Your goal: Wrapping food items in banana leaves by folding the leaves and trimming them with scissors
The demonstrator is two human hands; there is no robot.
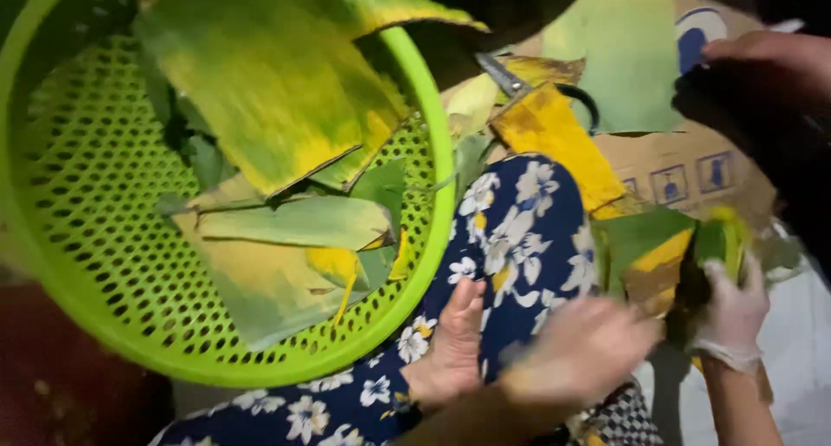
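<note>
The left hand (454, 342) lies closest to the lens, flat on a leg clad in dark blue floral fabric (519, 230), its fingers pressed together and pointing up the thigh, holding nothing. Just beside it to the right, the right hand (584, 351) is smeared by motion blur, so I cannot tell whether its fingers are spread or closed; it sits over the edge of the same leg, near a cluster of folded leaf pieces (649, 256), green and yellow, that lies just past the knee. I cannot tell whether the right hand touches those pieces. On the far side of the cluster, a gloved hand (734, 312) belonging to another person rises from the lower right and grips a small green leaf roll (723, 238). A piece of black-and-white checkered cloth (619, 420) shows below the right hand. To the left of the leg, a bright green perforated plastic basket (437, 238) stands tilted toward the camera, its rim touching the floral fabric; inside it lie large cut leaves (268, 100), green fading to yellow, overlapping one another. Beyond the knee, a yellow leaf strip (554, 134) rests on flattened cardboard (684, 165), with a pair of scissors (506, 74) just behind it. At the upper right, a further hand (762, 57) with a dark sleeve reaches in over the cardboard.
</note>
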